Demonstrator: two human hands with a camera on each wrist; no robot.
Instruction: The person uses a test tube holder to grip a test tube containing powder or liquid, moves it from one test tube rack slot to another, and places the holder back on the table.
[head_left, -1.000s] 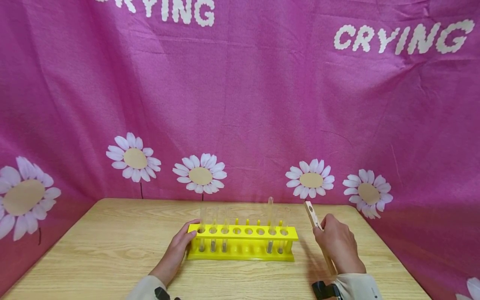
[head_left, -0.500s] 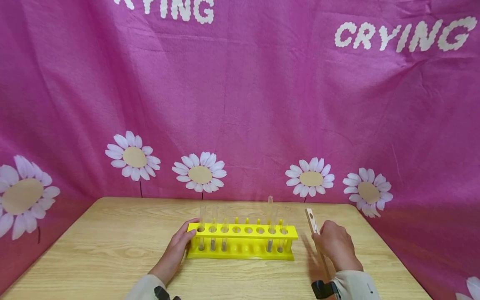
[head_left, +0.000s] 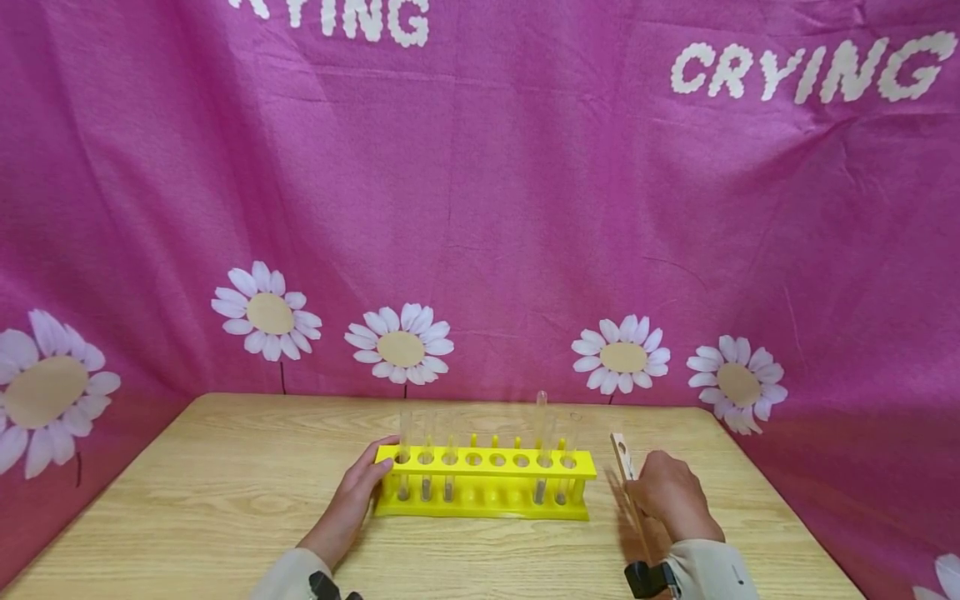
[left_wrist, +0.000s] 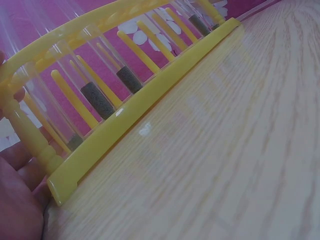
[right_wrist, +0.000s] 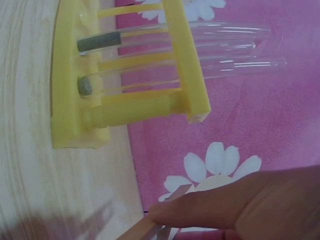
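A yellow test tube rack (head_left: 487, 510) stands upright on the table. My left hand (head_left: 351, 492) grips its left end, thumb at the front of the top bar and fingers behind. Three glass test tubes sit in the left holes, with dark grey grains (left_wrist: 97, 100) at their bottoms. Two more tubes with grey grains (right_wrist: 99, 42) stand near the right end, and an upturned tube (head_left: 542, 402) rises behind them. To the right of the rack, my right hand (head_left: 671, 496) holds a wooden test tube clamp (head_left: 621, 450), its jaw end pointing away from me.
The wood-grain table (head_left: 225, 467) carries the rack. A pink cloth (head_left: 495, 208) with printed daisies and lettering hangs right behind the table's back edge and along both sides. Yellow pegs (head_left: 495, 441) stick up along the back of the rack.
My right hand has come down and slightly back toward me with the test tube clamp. The left hand and the rack stay in place.
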